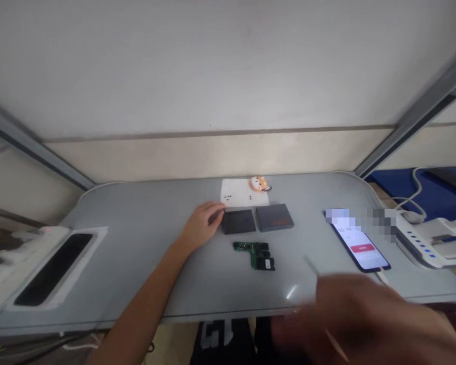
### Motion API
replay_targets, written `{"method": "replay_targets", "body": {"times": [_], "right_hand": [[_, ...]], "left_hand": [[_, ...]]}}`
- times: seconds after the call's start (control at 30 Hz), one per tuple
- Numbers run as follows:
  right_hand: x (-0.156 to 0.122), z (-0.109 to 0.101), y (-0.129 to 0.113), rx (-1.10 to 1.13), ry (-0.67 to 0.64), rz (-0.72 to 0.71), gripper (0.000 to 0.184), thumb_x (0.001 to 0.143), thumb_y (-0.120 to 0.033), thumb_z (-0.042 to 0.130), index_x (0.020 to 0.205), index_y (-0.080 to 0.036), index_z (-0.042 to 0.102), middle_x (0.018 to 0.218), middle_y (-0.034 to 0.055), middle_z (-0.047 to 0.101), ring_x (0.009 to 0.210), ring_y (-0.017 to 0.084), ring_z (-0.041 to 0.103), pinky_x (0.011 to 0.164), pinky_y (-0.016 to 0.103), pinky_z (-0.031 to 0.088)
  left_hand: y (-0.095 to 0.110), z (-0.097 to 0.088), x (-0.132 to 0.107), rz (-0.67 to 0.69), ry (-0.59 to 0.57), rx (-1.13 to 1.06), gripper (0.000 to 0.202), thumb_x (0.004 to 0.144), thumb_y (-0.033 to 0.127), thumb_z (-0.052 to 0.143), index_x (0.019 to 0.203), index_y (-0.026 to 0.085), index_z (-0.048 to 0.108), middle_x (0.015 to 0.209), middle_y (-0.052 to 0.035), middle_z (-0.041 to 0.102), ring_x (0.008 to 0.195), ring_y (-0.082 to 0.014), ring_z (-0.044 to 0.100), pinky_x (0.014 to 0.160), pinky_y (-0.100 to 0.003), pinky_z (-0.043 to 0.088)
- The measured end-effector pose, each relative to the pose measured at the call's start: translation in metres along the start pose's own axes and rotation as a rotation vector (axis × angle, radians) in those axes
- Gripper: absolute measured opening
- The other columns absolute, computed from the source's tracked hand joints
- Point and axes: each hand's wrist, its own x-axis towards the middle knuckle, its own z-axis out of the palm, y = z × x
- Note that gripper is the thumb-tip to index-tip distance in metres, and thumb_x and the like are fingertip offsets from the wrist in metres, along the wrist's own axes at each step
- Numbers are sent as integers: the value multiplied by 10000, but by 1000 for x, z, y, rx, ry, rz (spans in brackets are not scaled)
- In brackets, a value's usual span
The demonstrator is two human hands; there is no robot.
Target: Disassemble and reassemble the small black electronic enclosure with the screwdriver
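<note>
Caution: the dark specks, probably screws, lie loose on the white paper; a brush of the left hand could scatter them. The circuit board lies uncovered on the table — a sweep of the right hand could knock or scratch it.

The left thumb and forefinger stand narrow, touching the left edge of the black case half; whether they pinch or merely steady it cannot be told. The right fingers are blurred, so their state cannot be told.

The black case half lies flat, dark and shallow, just beside the grey case half, which bears an orange mark. The board, green with black parts, lies nearer the wearer.
</note>
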Motion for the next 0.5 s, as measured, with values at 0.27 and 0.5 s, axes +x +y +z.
{"method": "replay_targets", "body": {"times": [0.27, 0.5], "right_hand": [[30, 62, 115, -516, -98, 275, 258, 938, -205, 554, 1090, -285, 747, 1188, 13, 766, 576, 151, 662, 482, 299, 388], [13, 85, 130, -480, 12, 400, 268, 976, -269, 538, 1105, -285, 771, 1237, 9, 764, 713, 176, 720, 546, 309, 397]], "left_hand": [[-8, -3, 0, -28, -94, 100, 339, 1080, 311, 418, 1197, 228, 725, 1291, -74, 738, 1245, -247, 652, 1099, -509, 489], [-4, -1, 0, -15, -96, 90, 344, 1097, 312, 397, 1182, 229, 720, 1281, -66, 732, 1242, -238, 629, 1081, -487, 473]]}}
